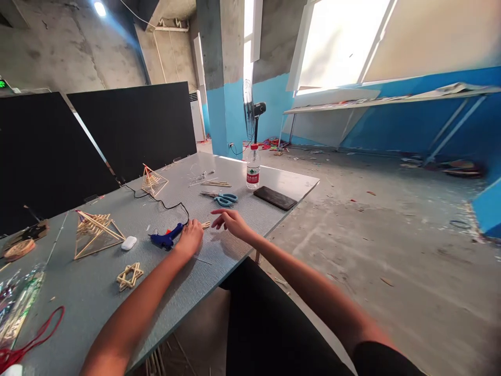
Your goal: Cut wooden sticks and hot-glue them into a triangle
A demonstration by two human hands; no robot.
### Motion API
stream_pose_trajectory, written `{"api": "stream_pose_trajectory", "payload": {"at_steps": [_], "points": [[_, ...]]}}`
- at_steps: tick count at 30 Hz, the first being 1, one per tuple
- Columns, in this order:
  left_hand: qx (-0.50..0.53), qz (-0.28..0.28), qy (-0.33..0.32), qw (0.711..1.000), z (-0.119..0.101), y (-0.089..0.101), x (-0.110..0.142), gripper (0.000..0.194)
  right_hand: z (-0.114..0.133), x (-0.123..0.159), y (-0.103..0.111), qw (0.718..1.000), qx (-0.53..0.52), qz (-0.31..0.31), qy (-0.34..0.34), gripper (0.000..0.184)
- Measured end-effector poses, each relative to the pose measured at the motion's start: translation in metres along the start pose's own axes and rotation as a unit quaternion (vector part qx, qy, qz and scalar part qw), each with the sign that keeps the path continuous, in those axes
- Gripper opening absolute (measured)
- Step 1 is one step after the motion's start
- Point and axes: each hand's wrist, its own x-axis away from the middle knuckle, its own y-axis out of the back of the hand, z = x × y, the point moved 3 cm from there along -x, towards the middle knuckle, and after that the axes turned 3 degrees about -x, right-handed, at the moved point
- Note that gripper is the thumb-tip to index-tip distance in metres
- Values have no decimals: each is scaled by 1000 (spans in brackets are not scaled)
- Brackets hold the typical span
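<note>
My left hand (190, 237) is on the table beside a blue hot glue gun (167, 237), its fingers bent down over a small bunch of wooden sticks (205, 225). The stick ends stick out on its right side; the fingertips are hidden. Just right of them, my right hand (231, 223) hovers with the index finger stretched out and the others loosely bent, holding nothing. Blue-handled scissors (225, 199) lie beyond it. A six-pointed star made of sticks (129, 277) lies near my left forearm.
Two stick pyramids (97, 235) (153, 180) stand on the left and far side, near a white case (129, 243). A water bottle (253, 169) and a black phone (275, 198) are near the right edge. The glue gun's cord (172, 206) crosses the table. Plastic packaging (23, 303) lies left.
</note>
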Motion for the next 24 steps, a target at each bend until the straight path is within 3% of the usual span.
{"api": "stream_pose_trajectory", "payload": {"at_steps": [3, 7, 12, 24], "points": [[-6, -7, -3, 1000, 1, -2, 0, 38, -19, -44, 2, 999, 33, -29, 22, 29], [-14, -5, -15, 1000, -2, -3, -1, 38, -43, -68, 0, 995, 64, -62, 49, 33], [-17, 3, -5, 1000, -6, -6, 1, 37, -56, -61, -1, 985, 110, -77, 108, 30], [63, -24, 83, 994, -7, -10, 7, 33, -43, -38, -8, 962, 219, -29, 162, 34]]}}
